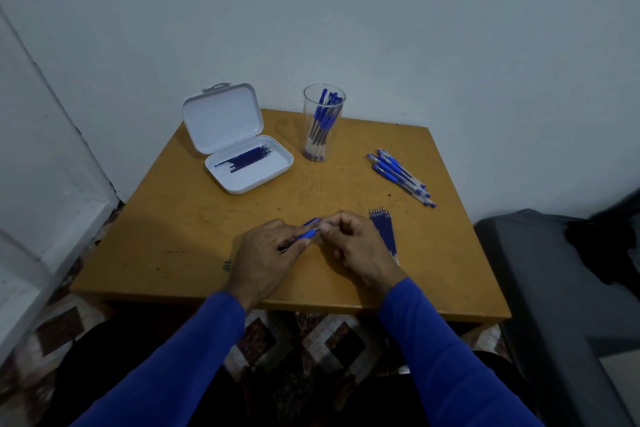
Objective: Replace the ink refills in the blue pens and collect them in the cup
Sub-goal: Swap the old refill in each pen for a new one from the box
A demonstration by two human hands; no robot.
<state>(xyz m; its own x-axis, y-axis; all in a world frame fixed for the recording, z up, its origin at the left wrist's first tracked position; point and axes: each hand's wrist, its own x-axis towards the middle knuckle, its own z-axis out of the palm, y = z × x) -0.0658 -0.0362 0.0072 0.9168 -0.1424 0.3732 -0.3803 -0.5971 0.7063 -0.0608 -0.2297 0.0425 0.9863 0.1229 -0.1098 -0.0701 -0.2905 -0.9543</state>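
A person in blue sleeves sits at a small wooden bench (194, 218) pushed into a corner, both hands meeting over its near middle. The left hand (266, 253) pinches the blue grip end of a pen (306, 234) between its fingers, while the right hand (353, 246) curls its fingers around the pen's clear barrel end. It looks like a pen being taken apart or put back together; which one cannot be told.

The job appears partly done. A clear cup (322, 123) at the back holds several blue pens upright. A pile of pens (401, 174) lies on the right side, probably waiting. A row of refills (385, 230) lies just beside the right hand, and an open white case (242, 156) at back left holds darker refills.

Open room lies on the left and centre of the bench. The row of refills reaches close to the near edge, and the pen pile sits near the right edge, so a sweep of the right arm could knock either off.
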